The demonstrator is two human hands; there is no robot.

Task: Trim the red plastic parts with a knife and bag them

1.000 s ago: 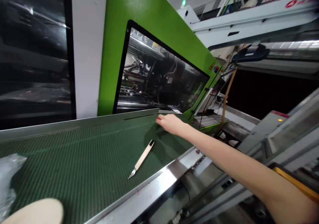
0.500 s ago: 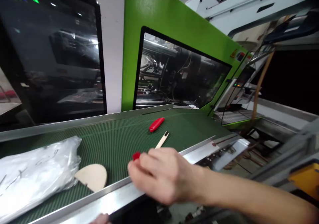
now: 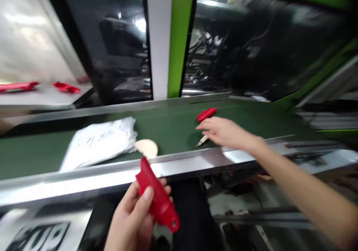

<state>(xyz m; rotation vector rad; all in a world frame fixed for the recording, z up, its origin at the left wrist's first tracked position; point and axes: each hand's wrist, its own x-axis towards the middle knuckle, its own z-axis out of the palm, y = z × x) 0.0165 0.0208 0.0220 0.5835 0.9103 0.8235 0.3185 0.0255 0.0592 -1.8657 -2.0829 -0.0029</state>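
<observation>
A red plastic part [image 3: 158, 199] is gripped in my left hand [image 3: 137, 213], thumb on top, in front of the conveyor's metal edge. Over the green belt, my right hand [image 3: 223, 132] has its fingers apart, with nothing visible between them. Just below its fingers lies a knife with a pale handle [image 3: 204, 139], its blade pointing to the lower left. A second red part [image 3: 207, 114] rests on the belt right beyond my right fingertips.
A white plastic bag [image 3: 100, 141] and a pale rounded piece [image 3: 147, 148] lie on the belt at the left. The conveyor's metal rail [image 3: 190, 164] runs across in front. More red parts [image 3: 66, 87] sit on a side table at the back left.
The view has turned left and down. My left hand has come into view holding the red part. My right hand, earlier closed around a small red thing near the rail, has opened over the knife.
</observation>
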